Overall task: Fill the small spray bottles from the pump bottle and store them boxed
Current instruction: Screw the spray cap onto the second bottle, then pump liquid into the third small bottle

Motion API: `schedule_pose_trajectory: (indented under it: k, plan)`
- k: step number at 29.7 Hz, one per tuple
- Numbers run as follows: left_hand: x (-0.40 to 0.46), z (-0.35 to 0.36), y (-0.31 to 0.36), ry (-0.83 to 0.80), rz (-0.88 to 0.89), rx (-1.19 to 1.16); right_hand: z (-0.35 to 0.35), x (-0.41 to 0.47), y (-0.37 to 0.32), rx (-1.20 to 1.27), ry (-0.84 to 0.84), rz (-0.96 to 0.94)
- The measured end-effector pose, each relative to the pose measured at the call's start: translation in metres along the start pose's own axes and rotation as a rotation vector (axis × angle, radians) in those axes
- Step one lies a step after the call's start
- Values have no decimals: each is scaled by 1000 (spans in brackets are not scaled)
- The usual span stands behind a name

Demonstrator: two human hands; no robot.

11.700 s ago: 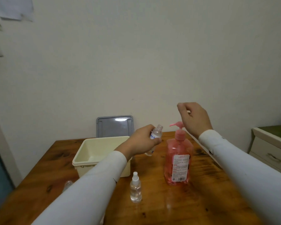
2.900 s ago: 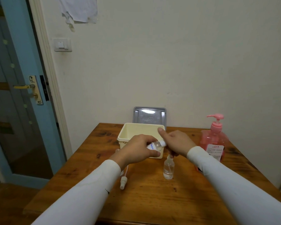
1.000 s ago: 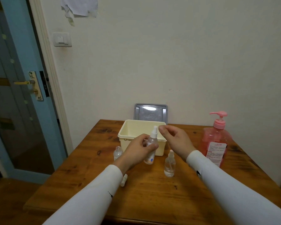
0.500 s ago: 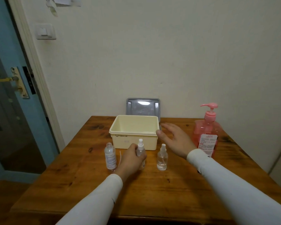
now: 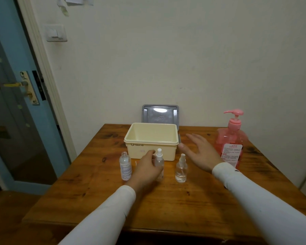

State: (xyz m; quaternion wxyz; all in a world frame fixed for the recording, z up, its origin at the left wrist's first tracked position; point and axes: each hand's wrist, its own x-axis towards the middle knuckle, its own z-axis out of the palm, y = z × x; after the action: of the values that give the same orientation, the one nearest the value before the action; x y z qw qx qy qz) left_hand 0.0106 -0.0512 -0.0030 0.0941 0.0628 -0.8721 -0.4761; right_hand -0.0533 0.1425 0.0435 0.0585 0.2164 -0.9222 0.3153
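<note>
While the left hand (image 5: pixel 147 169) wraps its grip around the middle spray bottle (image 5: pixel 159 164), that bottle stands upright on the wooden table (image 5: pixel 193 200) with its white spray head on, just in front of the cream storage box (image 5: pixel 150 141). Fingers and thumb close round the bottle's clear body, so only the nozzle and part of one side show past the hand. To its left stands an uncapped small bottle (image 5: pixel 125 165), neck open, upright, bearing a pale label; it is near the left hand but not touching it. To the right of the held bottle stands another capped spray bottle (image 5: pixel 181 169), upright and holding clear liquid, apart from both hands.

The right hand (image 5: pixel 200 152) hovers above the table with its fingers spread wide and flat, holding nothing, between the box's right corner and the pink pump bottle (image 5: pixel 231 140). That pump bottle stands at the table's right side, filled with pink liquid, its spout pointing left and a white label facing the camera. The box is open and shows nothing inside from this angle. Behind it a grey lid (image 5: pixel 160 114) leans upright against the wall. Both forearms wear white sleeves. A blue door with a brass handle stands at the left.
</note>
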Motion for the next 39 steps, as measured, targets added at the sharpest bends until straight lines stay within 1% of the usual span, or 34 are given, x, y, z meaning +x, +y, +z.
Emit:
schedule_pose_trajectory:
  k: [1,4,6,7,9,10,11,13,15,16,19,22,25,28,33,39]
  plan:
    - [-1,-6,4,53,35,26,-1,0,0,-8,3,5]
    - [-4,-33,14,281,146,94,-5,0,-1,-38,17,5]
    - [-1,-55,12,410,177,149,-7,1,-3,-59,34,-1]
    - [1,-64,7,460,163,175,-8,1,-4,-72,36,-2]
    - [5,-77,-9,519,47,214,-9,2,-4,-98,25,3]
    - [3,-84,-19,517,-38,230,-9,1,-7,-109,12,2]
    - [2,-85,-27,478,-117,230,-9,0,-6,-119,0,7]
    - [-3,-83,-42,357,-227,174,-8,-1,-4,-133,-20,20]
    - [-8,-76,-49,254,-267,90,-7,-2,-5,-148,-30,26]
    - [-10,-73,-51,229,-265,66,-7,-2,-6,-153,-29,23]
    - [-12,-68,-51,200,-226,8,-8,-2,-11,-137,-17,10]
    - [-12,-67,-51,197,-204,5,-12,-3,-10,-136,-4,9]
    - [-13,-74,-46,229,-173,31,-17,-3,-9,-115,12,18]
    - [-9,-89,-34,261,-87,11,-23,-2,-9,-110,52,5]
    - [9,-96,9,259,79,44,-46,0,-14,-59,175,-37]
    - [41,-59,80,198,282,150,-92,2,-9,35,370,-80]
